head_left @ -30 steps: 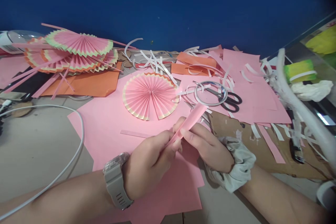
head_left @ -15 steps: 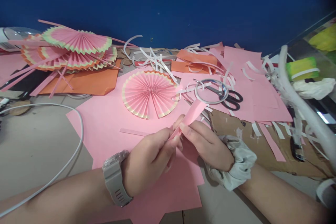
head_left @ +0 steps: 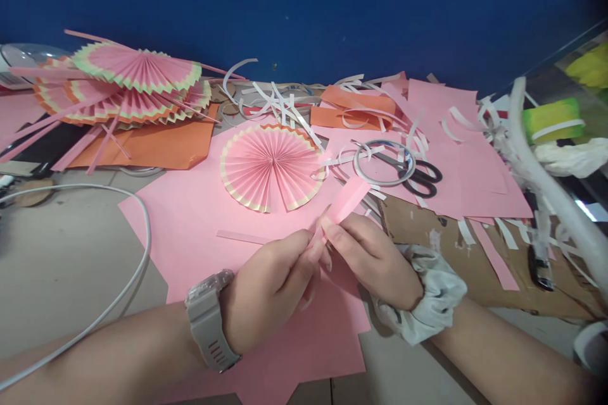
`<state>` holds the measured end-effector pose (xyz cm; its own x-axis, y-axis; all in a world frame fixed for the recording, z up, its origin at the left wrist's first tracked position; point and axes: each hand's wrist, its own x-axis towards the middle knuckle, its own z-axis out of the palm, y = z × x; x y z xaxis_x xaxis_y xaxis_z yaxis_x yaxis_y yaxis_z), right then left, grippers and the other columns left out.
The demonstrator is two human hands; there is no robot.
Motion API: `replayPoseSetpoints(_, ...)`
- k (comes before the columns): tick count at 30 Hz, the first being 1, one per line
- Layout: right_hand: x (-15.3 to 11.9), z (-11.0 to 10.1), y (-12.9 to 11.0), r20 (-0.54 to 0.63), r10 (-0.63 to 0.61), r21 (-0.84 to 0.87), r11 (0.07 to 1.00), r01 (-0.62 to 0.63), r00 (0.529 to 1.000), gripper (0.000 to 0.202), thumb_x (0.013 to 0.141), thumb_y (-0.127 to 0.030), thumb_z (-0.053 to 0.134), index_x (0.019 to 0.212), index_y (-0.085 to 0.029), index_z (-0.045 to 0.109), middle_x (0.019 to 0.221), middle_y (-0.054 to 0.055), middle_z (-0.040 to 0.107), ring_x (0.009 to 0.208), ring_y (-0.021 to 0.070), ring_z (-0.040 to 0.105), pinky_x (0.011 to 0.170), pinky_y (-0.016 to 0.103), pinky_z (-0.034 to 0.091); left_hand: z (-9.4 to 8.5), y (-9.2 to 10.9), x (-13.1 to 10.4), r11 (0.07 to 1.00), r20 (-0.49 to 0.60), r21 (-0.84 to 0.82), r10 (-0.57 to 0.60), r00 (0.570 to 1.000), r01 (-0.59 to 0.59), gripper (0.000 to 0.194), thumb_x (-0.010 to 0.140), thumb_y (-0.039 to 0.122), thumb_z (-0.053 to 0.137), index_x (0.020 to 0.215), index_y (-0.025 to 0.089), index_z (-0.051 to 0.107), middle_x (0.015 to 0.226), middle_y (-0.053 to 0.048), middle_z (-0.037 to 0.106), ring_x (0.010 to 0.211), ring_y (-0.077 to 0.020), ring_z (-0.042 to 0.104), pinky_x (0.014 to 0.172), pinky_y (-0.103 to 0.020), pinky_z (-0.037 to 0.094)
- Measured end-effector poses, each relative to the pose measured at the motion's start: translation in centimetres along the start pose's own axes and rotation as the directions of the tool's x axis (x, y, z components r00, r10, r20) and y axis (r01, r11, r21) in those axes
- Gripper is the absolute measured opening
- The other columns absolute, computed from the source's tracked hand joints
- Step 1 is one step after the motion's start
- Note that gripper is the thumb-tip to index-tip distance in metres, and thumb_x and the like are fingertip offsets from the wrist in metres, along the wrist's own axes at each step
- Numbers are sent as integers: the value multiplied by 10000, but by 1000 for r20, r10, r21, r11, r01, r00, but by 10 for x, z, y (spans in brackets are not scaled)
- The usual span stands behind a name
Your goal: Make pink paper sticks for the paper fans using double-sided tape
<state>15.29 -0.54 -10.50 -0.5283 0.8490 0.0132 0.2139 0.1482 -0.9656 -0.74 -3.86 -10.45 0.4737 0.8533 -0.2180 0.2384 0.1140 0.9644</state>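
A narrow pink paper strip (head_left: 350,197) is pinched between both hands, its free end pointing up and to the right. My left hand (head_left: 278,278), with a grey watch at the wrist, grips the strip's lower end. My right hand (head_left: 373,256), a pale scrunchie round its wrist, has thumb and fingers closed on the strip just above. Behind the hands a round pleated pink fan (head_left: 270,168) with a cream edge and a gap at its front lies on a large pink sheet (head_left: 190,221). Another thin pink strip (head_left: 241,237) lies left of the fingers.
Black-handled scissors (head_left: 422,178) and a tape roll (head_left: 357,164) lie at the right, near pink sheets (head_left: 479,171) and cardboard (head_left: 418,228). Stacked pleated fans (head_left: 142,73) stand at the back left over orange paper (head_left: 175,145). A white cable (head_left: 148,228) curves at the left.
The pink strip has turned slightly between my fingers, and a thin pointed edge now shows above my left hand. Both hands stay in nearly the same place.
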Motion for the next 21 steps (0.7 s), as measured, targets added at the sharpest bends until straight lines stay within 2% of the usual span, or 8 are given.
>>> replayPoseSetpoints(6,-1,3,-2,-58,-4,-38,999,2,998,289,890,-116,469,608,-172,491,594,-62,532,591,52,518,624,169,383,-1,-1,0,1000,22,-21,17,1000,-16,326,979,317,236,762,197,449,512,66,421,491,-82,428,569,-220,384)
replayPoseSetpoints(10,-1,3,-1,-91,48,74,996,-41,995,337,941,-228,388,621,-176,478,578,-55,474,534,64,438,549,194,359,-1,-2,0,998,10,-61,-11,1000,12,332,970,361,272,771,188,474,506,65,419,471,-79,408,535,-221,370)
replayPoseSetpoints(13,-2,3,1,-119,74,144,988,-57,990,332,947,-291,371,648,-183,466,571,-55,420,510,72,387,508,205,339,-1,-3,1,992,7,-126,10,1000,-9,362,967,386,270,774,177,494,523,52,445,471,-80,423,525,-225,376)
replayPoseSetpoints(17,-3,3,0,-102,31,94,995,-21,994,310,940,-294,386,663,-187,475,585,-45,428,529,83,410,534,216,357,-1,-3,3,990,-28,-137,13,1000,-16,355,968,375,279,796,170,513,503,45,500,479,-85,479,574,-232,410)
replayPoseSetpoints(21,-3,2,-1,-101,-11,35,999,15,995,272,946,-266,362,711,-194,477,670,-29,499,639,90,471,629,203,386,-2,-3,4,995,-24,-94,25,999,-27,376,958,373,320,673,175,466,480,36,527,474,-85,489,585,-231,416)
